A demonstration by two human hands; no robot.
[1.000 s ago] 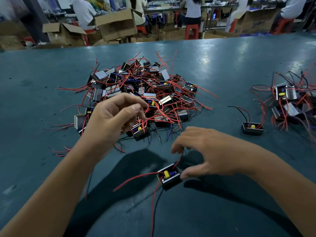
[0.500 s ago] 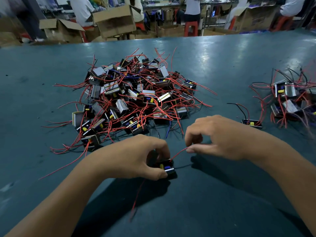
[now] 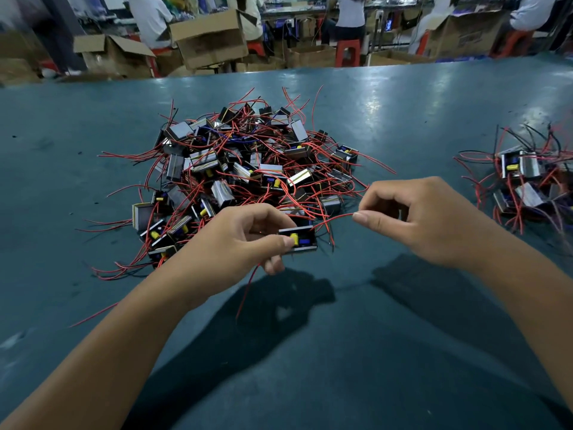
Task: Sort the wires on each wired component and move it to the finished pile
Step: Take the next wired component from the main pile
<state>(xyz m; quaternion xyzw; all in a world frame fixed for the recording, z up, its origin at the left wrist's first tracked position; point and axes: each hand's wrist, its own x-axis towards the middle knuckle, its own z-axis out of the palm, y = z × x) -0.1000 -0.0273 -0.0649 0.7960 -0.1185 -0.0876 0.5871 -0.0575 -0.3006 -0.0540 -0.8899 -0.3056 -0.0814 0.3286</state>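
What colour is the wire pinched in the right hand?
Red wire, pinched by the right hand, clearest in the head view.

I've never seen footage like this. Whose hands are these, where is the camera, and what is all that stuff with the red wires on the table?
There is no machine here: a person wears a camera on the head, looking down at their own two hands. The left hand holds one small wired component just above the blue-green table. The right hand pinches one of its red wires and draws it sideways. Behind lies a big tangled pile of the same parts, waiting. At the right edge sits a smaller pile, likely the finished ones. Other workers and cardboard boxes fill the background.
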